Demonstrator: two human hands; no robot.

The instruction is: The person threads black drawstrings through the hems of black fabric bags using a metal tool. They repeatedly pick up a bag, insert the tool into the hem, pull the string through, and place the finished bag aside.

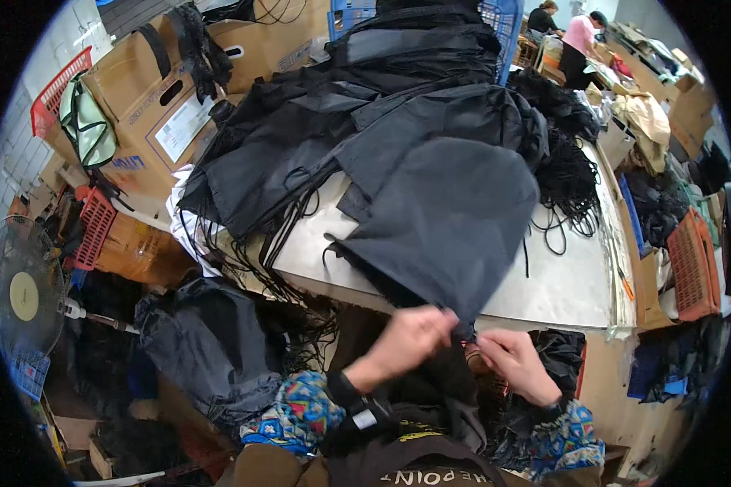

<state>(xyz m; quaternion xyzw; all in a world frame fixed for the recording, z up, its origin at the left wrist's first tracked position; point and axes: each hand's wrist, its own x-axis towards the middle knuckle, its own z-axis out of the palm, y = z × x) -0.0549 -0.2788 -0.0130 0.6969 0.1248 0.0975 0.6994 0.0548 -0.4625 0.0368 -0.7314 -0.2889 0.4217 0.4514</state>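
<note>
A black cloth drawstring bag [463,203] lies spread over the near part of the white table [556,280], its narrow end drawn toward me past the front edge. My left hand [410,341] is closed on that end. Close beside it, my right hand [513,364] pinches the tip of the same end between thumb and fingers. What exactly lies between the fingertips is too small to make out. Behind the bag rises a large heap of similar black cloth pieces [300,122] with thin black cords hanging from them.
More black cloth [211,341] hangs below the table at left, near a standing fan [24,296]. Cardboard boxes [150,109] and a blue crate [508,32] stand behind. An orange-handled tool [625,282] lies at the table's right edge. Two people work at the far right.
</note>
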